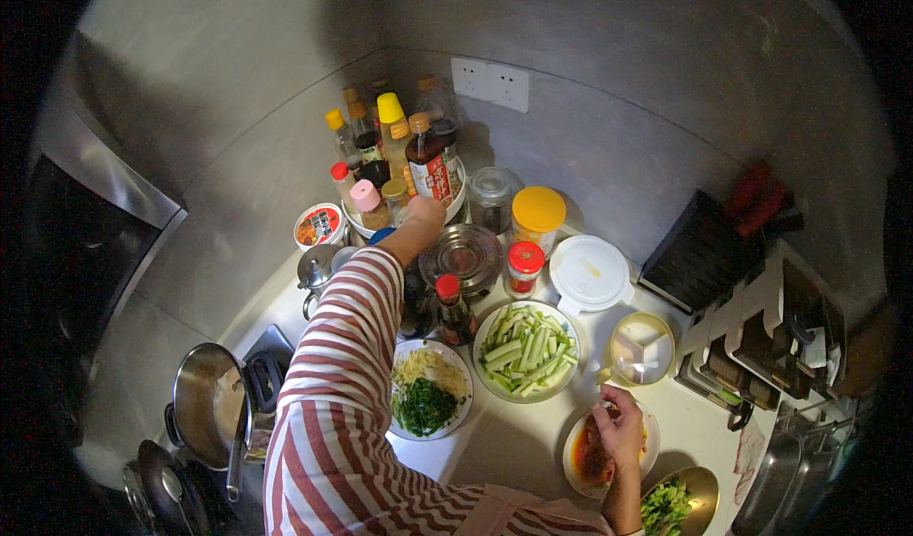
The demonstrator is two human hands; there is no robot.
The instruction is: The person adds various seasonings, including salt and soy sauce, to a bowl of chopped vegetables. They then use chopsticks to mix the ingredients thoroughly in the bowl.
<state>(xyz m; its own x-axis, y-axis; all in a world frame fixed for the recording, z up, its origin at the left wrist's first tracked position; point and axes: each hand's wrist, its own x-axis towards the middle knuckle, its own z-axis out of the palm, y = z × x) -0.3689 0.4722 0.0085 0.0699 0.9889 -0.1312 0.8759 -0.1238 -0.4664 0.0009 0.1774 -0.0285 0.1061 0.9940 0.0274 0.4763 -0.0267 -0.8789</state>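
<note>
My left hand (426, 216) reaches across the counter to the front rim of a round white seasoning tray (458, 206). Its fingers are partly hidden among the bottles, close to a dark sauce bottle (426, 152) and a jar with a gold lid (394, 191); a grip cannot be made out. With fingers curled, my right hand (619, 425) hovers over a white plate of red, oily sauce (589, 457). Whether it pinches anything is unclear. Beyond it sits a round three-part seasoning box (642, 349) with a small white spoon.
Cut green vegetable strips fill a plate (528, 350); another plate (430, 391) carries chopped greens and pale shreds. A red-capped bottle (455, 310) and a glass lid (462, 258) stand nearby. At left is a steel pot (207, 404); at right, a knife block (702, 254) and bowl of greens (695, 497).
</note>
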